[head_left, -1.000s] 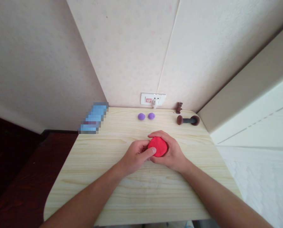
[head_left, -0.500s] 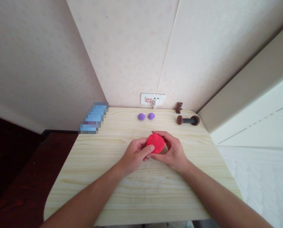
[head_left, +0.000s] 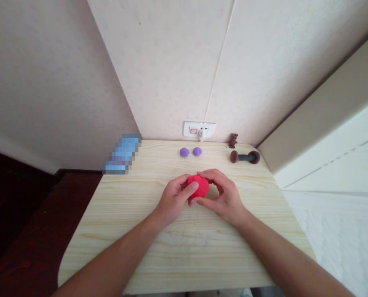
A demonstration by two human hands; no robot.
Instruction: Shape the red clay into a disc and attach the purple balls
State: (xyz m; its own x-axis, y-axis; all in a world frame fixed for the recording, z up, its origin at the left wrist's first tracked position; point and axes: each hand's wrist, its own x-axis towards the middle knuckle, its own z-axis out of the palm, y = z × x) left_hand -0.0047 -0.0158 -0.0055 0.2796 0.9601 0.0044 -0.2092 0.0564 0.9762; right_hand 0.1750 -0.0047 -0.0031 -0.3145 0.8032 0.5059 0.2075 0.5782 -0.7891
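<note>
A flattened, roundish piece of red modelling clay [head_left: 201,187] is held between both hands above the middle of the wooden table. My left hand [head_left: 175,198] pinches its left side, thumb pressed on the upper face and fingers beneath. At the far and near edges of the clay, the fingers and thumb of my right hand [head_left: 225,196] curve round and touch it. A gap shows between the right palm and the clay. Two purple clay lumps [head_left: 184,152] lie side by side beyond my hands, touching neither.
A pixelated blue, flat object [head_left: 122,154] lies at the table's back left. At the back right are a dark dumbbell-shaped object [head_left: 245,157] with brown ends and a small brown figurine [head_left: 233,140]. A wall socket [head_left: 199,130] with a plug sits behind the table [head_left: 184,255].
The red clay has shifted slightly left and turned in my hands, and looks narrower. My left thumb has moved up a little on it. The other things stay put.
</note>
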